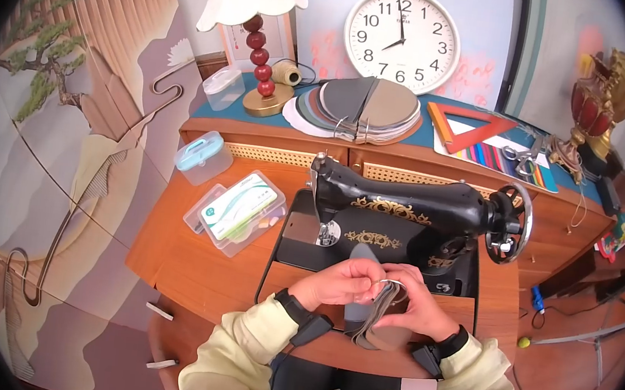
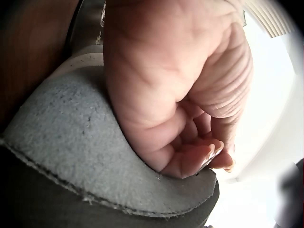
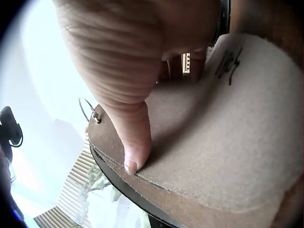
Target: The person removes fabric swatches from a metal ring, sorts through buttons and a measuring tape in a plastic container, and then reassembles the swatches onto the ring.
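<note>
Over the front edge of the sewing table, both hands are at a ring-bound bundle of leather swatches (image 1: 392, 340). My left hand (image 1: 342, 285) pinches the bundle's metal ring (image 1: 393, 283) between thumb and fingers. A grey swatch (image 2: 80, 128) lies beneath that hand in the left wrist view. The right hand (image 1: 423, 304) grips the swatches from the side. Its thumb presses on a brown swatch (image 3: 204, 156) that bears a dark handwritten mark; most of its other fingers are hidden. Part of the ring (image 3: 85, 108) shows at the swatch corner in the right wrist view.
A black sewing machine (image 1: 410, 205) stands just beyond the hands. To the left are an open plastic case (image 1: 273, 217) and a blue-lidded box (image 1: 206, 159). On the back shelf are more swatches (image 1: 394, 105), a lamp (image 1: 264, 76), a clock (image 1: 403, 22), a triangle ruler (image 1: 479, 129) and scissors (image 1: 525, 165).
</note>
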A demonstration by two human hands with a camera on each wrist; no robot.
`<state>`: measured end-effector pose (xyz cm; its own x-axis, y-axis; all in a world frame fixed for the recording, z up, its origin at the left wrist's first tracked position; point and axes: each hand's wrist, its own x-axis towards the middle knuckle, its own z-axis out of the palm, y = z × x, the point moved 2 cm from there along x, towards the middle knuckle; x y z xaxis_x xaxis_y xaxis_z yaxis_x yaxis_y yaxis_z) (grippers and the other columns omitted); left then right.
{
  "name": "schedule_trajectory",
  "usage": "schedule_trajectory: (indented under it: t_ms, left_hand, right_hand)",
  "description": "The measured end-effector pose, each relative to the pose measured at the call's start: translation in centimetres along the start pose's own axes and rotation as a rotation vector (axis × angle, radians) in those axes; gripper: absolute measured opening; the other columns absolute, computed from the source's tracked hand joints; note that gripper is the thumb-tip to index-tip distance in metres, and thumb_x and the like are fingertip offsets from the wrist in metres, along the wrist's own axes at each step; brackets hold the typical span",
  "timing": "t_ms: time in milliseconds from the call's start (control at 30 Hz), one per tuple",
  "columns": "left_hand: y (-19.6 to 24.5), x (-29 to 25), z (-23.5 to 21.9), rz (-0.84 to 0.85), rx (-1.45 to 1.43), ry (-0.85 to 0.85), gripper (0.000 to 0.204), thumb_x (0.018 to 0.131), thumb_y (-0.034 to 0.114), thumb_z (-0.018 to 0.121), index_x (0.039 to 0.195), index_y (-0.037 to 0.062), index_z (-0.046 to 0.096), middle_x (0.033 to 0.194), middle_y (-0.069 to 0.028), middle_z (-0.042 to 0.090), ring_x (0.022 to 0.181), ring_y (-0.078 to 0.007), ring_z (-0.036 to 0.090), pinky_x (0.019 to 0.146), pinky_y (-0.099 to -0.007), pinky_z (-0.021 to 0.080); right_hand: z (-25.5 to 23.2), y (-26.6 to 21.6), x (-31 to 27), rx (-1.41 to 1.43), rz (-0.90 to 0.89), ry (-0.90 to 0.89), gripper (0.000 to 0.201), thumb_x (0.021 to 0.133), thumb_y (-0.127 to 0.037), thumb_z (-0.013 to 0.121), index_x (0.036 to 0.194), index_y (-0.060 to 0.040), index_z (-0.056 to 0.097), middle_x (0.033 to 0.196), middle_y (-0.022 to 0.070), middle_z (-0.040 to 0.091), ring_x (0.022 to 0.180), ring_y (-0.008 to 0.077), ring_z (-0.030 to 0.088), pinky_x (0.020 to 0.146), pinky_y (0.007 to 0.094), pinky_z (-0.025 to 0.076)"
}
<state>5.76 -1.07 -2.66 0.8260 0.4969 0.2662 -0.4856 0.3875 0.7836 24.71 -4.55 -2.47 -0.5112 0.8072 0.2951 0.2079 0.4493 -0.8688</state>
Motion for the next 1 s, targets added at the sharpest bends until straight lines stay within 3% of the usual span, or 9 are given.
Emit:
schedule_trajectory:
  t_ms: [133,233,400,433,500,667,833,900,1000]
  left_hand:
    - [-0.9,0.2,0.1,-0.029,-0.028,-0.044,0.026,0.094,0.029,0.062,0.091,0.0043,0.059,0.081,0.0,0.054,0.07,-0.0087,0.048,0.063,-0.0221,0.038]
    - [-0.9,0.4,-0.3,-0.014,-0.062,-0.078,0.018,0.097,0.022,0.058,0.1,0.004,0.059,0.086,-0.0006,0.058,0.075,-0.0093,0.052,0.068,-0.0221,0.042]
    - [-0.6,0.5,-0.5,-0.012,-0.034,0.029,0.015,0.098,0.015,0.056,0.107,0.0047,0.06,0.094,-0.0011,0.063,0.086,-0.0093,0.058,0.078,-0.0225,0.047]
    - [-0.4,0.6,-0.2,0.007,0.049,0.057,0.015,0.097,0.015,0.056,0.108,0.0043,0.061,0.094,-0.001,0.063,0.087,-0.009,0.059,0.079,-0.0228,0.047]
    - [0.6,1.0,0.4,0.043,0.205,0.109,0.016,0.097,0.014,0.056,0.109,0.0035,0.061,0.096,-0.0009,0.065,0.089,-0.0084,0.06,0.08,-0.0234,0.048]
    - [5.1,-0.9,2.4,0.276,0.514,0.38,0.015,0.095,0.013,0.058,0.1,0.0005,0.065,0.091,-0.0016,0.066,0.08,-0.0086,0.062,0.072,-0.0236,0.051]
    - [12.9,-6.9,3.0,0.256,1.385,0.642,0.015,0.086,0.017,0.068,0.092,0.0029,0.067,0.079,-0.0063,0.066,0.073,-0.0165,0.063,0.067,-0.0274,0.05]
    - [15.2,-9.0,1.6,0.108,1.616,0.675,0.021,0.082,0.021,0.071,0.096,0.0053,0.069,0.083,-0.0091,0.066,0.081,-0.0259,0.064,0.072,-0.0328,0.05]
    - [16.2,-12.0,-0.5,-0.221,1.912,0.861,0.046,0.074,0.033,0.077,0.112,0.0116,0.064,0.115,-0.0132,0.059,0.112,-0.0334,0.051,0.09,-0.0484,0.039]
  right_hand:
    - [-0.7,-0.6,-0.1,-0.245,-0.115,0.029,0.06,0.056,-0.033,0.09,0.104,-0.0088,0.064,0.142,0.0135,0.042,0.132,0.0357,0.032,0.109,0.0483,0.025]
    - [-0.6,-0.2,0.4,-0.134,-0.088,0.014,0.052,0.058,-0.033,0.089,0.098,-0.009,0.065,0.143,0.0133,0.041,0.134,0.0339,0.032,0.11,0.0466,0.024]
    - [-0.8,-1.0,0.0,0.103,0.026,0.016,0.029,0.078,-0.007,0.075,0.103,-0.0082,0.061,0.132,0.0117,0.05,0.12,0.0239,0.05,0.102,0.0382,0.039]
    - [-0.7,-0.8,-0.3,0.207,0.097,0.037,0.025,0.079,-0.004,0.073,0.101,-0.0068,0.061,0.119,0.0088,0.055,0.111,0.0211,0.055,0.096,0.0347,0.044]
    - [-1.1,-2.9,-0.5,-0.063,0.014,0.132,0.026,0.077,0.0,0.072,0.1,-0.0055,0.061,0.112,0.0069,0.057,0.104,0.0183,0.058,0.09,0.0317,0.047]
    - [-0.3,-4.2,-2.3,0.178,0.076,0.514,0.03,0.072,0.004,0.077,0.097,-0.002,0.061,0.113,0.0053,0.057,0.103,0.0151,0.058,0.086,0.0286,0.05]
    - [1.0,-5.8,-1.8,-0.436,-0.105,0.746,0.029,0.063,0.007,0.075,0.089,-0.0035,0.066,0.109,0.0116,0.059,0.101,0.0245,0.059,0.085,0.034,0.048]
    - [1.4,-5.1,-0.6,-0.642,-0.171,0.792,0.032,0.06,0.009,0.072,0.088,-0.0037,0.066,0.109,0.0141,0.059,0.101,0.029,0.058,0.086,0.0357,0.047]
    - [2.1,-5.2,1.3,-0.713,-0.087,0.792,0.034,0.054,0.009,0.069,0.085,-0.0061,0.065,0.117,0.0139,0.057,0.111,0.0335,0.052,0.093,0.0389,0.043]
